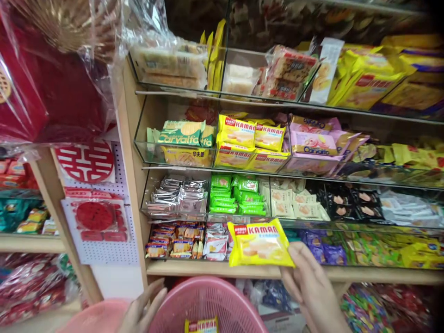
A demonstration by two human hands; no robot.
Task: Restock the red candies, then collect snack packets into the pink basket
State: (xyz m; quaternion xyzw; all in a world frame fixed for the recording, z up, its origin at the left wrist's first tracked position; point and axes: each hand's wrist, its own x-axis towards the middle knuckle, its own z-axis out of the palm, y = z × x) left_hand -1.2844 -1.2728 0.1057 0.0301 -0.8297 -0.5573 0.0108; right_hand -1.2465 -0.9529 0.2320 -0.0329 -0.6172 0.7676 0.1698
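Note:
Between the thumb and fingers of my right hand (pixel 310 282) is a yellow Kaman snack packet (pixel 260 245), gripped by its right end with the printed front facing me. It hovers in front of the lower shelves, up and right of a pink plastic basket (pixel 208 296). Inside that basket lies another yellow Kaman packet (pixel 201 325), partly cut off by the frame's bottom. My left hand (pixel 144 307) is at the basket's left rim, fingers stretched out and holding nothing; whether it touches the rim I cannot tell. More Kaman packets (pixel 237 132) fill a bin on the second shelf.
Clear-fronted shelves hold green Carvalfo packets (pixel 180 134), pink-purple packets (pixel 314 143), bright green packets (pixel 239 192) and black packets (pixel 352 203). A second pink basket (pixel 97 319) stands at lower left. A plastic-wrapped red box (pixel 62 88) juts in at upper left, beside a wooden upright (pixel 133 185).

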